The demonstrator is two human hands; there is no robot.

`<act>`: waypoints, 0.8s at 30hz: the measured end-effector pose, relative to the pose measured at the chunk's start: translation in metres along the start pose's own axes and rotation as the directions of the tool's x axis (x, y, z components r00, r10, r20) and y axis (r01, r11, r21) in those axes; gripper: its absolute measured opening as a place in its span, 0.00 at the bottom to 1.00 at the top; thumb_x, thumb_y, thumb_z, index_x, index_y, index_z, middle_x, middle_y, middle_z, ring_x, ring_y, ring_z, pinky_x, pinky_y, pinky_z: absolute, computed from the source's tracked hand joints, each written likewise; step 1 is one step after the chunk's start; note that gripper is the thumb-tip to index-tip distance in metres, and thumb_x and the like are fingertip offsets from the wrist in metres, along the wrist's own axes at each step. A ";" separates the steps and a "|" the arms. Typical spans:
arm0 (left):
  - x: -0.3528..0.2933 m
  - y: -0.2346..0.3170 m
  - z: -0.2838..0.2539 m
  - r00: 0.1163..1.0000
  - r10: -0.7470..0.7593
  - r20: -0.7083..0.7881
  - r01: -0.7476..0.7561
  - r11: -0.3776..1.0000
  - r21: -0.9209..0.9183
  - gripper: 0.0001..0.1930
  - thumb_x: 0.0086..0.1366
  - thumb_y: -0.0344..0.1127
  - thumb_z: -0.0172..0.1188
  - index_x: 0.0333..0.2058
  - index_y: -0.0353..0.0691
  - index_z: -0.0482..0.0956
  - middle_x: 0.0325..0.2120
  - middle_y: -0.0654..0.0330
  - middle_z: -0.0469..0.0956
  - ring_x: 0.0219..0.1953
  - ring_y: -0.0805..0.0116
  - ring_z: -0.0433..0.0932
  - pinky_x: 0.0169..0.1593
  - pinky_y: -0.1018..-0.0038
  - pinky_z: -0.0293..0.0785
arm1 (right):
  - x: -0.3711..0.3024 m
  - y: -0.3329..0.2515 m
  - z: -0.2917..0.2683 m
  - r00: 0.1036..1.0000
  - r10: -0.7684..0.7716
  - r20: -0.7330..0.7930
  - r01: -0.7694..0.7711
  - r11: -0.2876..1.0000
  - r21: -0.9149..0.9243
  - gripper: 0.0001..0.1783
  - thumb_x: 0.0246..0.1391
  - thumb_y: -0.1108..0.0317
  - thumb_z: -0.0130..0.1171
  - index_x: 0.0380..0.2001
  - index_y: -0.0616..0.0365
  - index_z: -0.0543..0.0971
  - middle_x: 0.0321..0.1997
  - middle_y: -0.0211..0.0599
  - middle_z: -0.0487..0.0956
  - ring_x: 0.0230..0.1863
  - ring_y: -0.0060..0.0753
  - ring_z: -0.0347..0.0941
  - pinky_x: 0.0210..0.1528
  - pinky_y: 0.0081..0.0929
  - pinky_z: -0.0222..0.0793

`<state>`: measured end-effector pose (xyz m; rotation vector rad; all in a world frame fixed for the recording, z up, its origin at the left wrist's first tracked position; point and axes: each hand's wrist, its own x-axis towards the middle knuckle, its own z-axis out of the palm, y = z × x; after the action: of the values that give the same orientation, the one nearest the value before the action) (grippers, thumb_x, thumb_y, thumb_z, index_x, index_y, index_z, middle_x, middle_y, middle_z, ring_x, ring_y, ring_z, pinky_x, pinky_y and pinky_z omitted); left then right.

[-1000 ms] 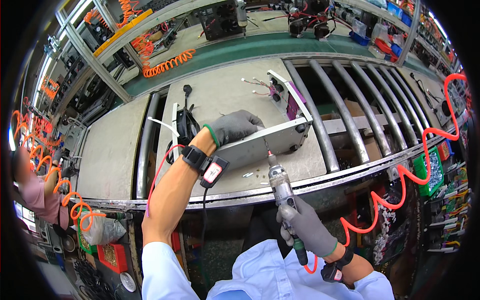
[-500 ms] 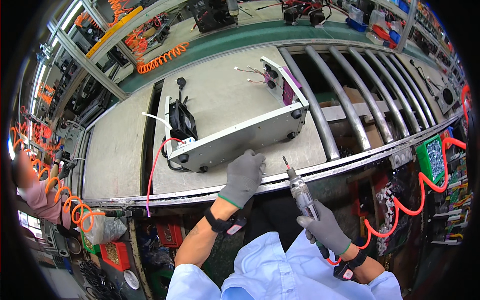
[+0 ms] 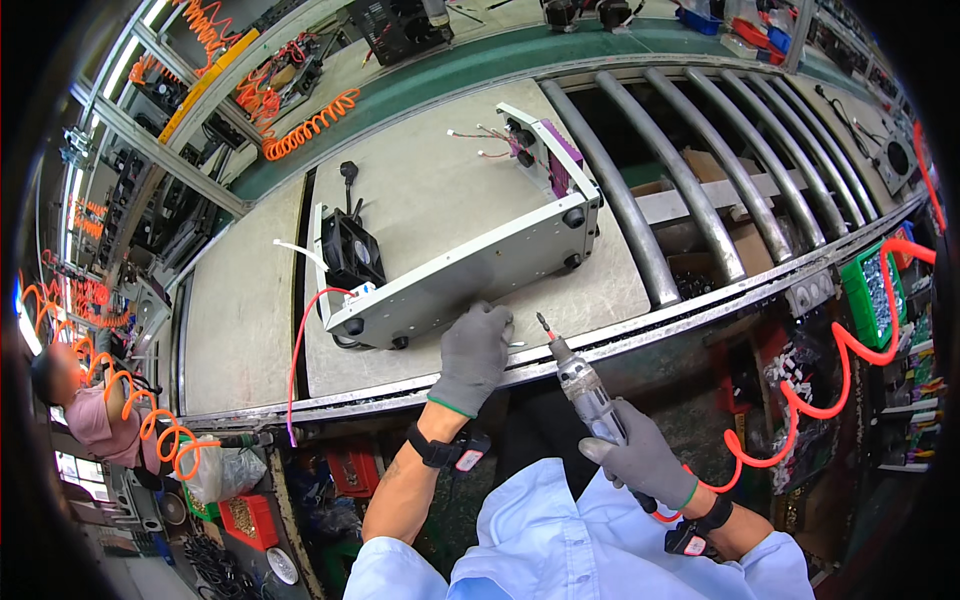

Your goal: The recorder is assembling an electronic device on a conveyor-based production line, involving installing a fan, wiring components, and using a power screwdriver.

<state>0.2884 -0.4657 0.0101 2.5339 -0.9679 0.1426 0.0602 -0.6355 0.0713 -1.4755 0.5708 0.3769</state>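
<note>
A grey metal chassis panel (image 3: 470,275) with black rubber feet stands on edge on the worktop. At its left end sit a black fan (image 3: 352,250) and a red wire (image 3: 303,350); a purple part (image 3: 562,158) and loose connector leads are at its right end. My left hand (image 3: 474,360), in a grey glove, is at the panel's lower near side. Its fingers are curled together, and anything within them is hidden. A small white piece (image 3: 517,344) lies beside them. My right hand (image 3: 645,455), also gloved, grips a power screwdriver (image 3: 590,397), its bit pointing up and away from me.
Steel rollers (image 3: 700,200) continue the line to the right. A coiled red hose (image 3: 835,410) hangs beside a green bin of screws (image 3: 872,300). Lower left is a red parts bin (image 3: 248,520). Orange coiled hoses (image 3: 315,125) hang at left, where another person (image 3: 105,425) is.
The view has shifted slightly. Both my left hand and the screwdriver have come a little nearer to me relative to the panel, the bit also leftward. My right hand keeps its grip.
</note>
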 end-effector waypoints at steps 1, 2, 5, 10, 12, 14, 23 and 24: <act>0.001 -0.001 0.002 1.000 0.001 0.016 -0.001 1.000 0.017 0.04 0.65 0.36 0.63 0.37 0.45 0.82 0.34 0.54 0.80 0.38 0.49 0.82 0.40 0.56 0.80 | 0.000 0.000 0.000 1.000 0.006 0.000 -0.006 1.000 -0.003 0.21 0.58 0.62 0.67 0.48 0.59 0.71 0.29 0.31 0.72 0.19 0.18 0.70 0.20 0.23 0.70; 0.002 -0.002 0.003 0.998 -0.020 0.054 0.018 0.999 0.039 0.04 0.66 0.37 0.62 0.37 0.45 0.82 0.35 0.54 0.79 0.38 0.49 0.82 0.40 0.55 0.80 | 0.000 0.001 0.000 1.000 0.012 -0.001 -0.012 1.000 -0.005 0.21 0.58 0.62 0.67 0.48 0.59 0.71 0.29 0.31 0.72 0.19 0.19 0.70 0.20 0.23 0.70; -0.002 -0.005 0.005 0.999 0.027 0.018 -0.028 0.998 0.059 0.04 0.66 0.37 0.62 0.37 0.46 0.82 0.35 0.54 0.78 0.38 0.49 0.82 0.40 0.55 0.79 | 0.000 0.002 -0.001 1.000 0.029 -0.011 -0.029 1.000 -0.008 0.21 0.58 0.62 0.67 0.49 0.59 0.71 0.29 0.31 0.73 0.20 0.19 0.71 0.20 0.23 0.70; -0.007 -0.007 0.002 0.998 0.069 -0.016 -0.067 0.994 0.089 0.06 0.64 0.34 0.65 0.39 0.43 0.82 0.33 0.53 0.79 0.38 0.49 0.81 0.41 0.56 0.79 | 0.001 0.005 -0.001 0.999 0.039 -0.011 -0.039 0.999 -0.009 0.23 0.57 0.61 0.68 0.49 0.58 0.71 0.29 0.31 0.73 0.21 0.19 0.72 0.20 0.24 0.70; -0.005 -0.004 -0.001 0.990 0.091 -0.105 -0.087 0.995 0.043 0.06 0.66 0.34 0.64 0.40 0.41 0.80 0.33 0.54 0.79 0.36 0.51 0.81 0.40 0.58 0.79 | 0.002 0.007 0.000 0.999 0.037 -0.011 -0.037 0.999 -0.029 0.24 0.56 0.59 0.69 0.49 0.58 0.73 0.29 0.32 0.73 0.22 0.20 0.72 0.23 0.25 0.71; -0.002 0.000 -0.006 0.959 0.106 -0.261 -0.128 0.989 -0.069 0.06 0.69 0.34 0.62 0.40 0.40 0.79 0.33 0.57 0.80 0.32 0.57 0.80 0.36 0.62 0.78 | 0.002 0.008 0.001 0.999 0.049 -0.022 -0.050 0.998 -0.030 0.25 0.54 0.55 0.71 0.47 0.59 0.75 0.30 0.34 0.75 0.25 0.23 0.74 0.27 0.29 0.71; -0.028 0.005 -0.041 0.784 -0.274 0.556 0.539 -0.142 -0.830 0.16 0.78 0.45 0.56 0.47 0.35 0.74 0.29 0.64 0.72 0.21 0.82 0.65 0.19 0.84 0.58 | 0.007 0.013 0.020 0.984 -0.176 0.025 0.177 0.964 -0.200 0.29 0.51 0.53 0.73 0.48 0.59 0.76 0.39 0.48 0.82 0.37 0.44 0.80 0.42 0.40 0.75; -0.030 0.004 -0.040 0.776 -0.262 0.574 0.541 -0.193 -0.819 0.17 0.78 0.45 0.56 0.48 0.34 0.73 0.29 0.64 0.71 0.21 0.82 0.64 0.19 0.85 0.58 | 0.007 0.013 0.022 0.984 -0.172 0.038 0.176 0.962 -0.208 0.29 0.51 0.52 0.73 0.48 0.59 0.76 0.39 0.48 0.82 0.37 0.44 0.80 0.42 0.40 0.75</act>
<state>0.2659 -0.4331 0.0406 1.1782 0.0346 -0.8083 0.0616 -0.6137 0.0564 -1.7109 0.3899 0.3205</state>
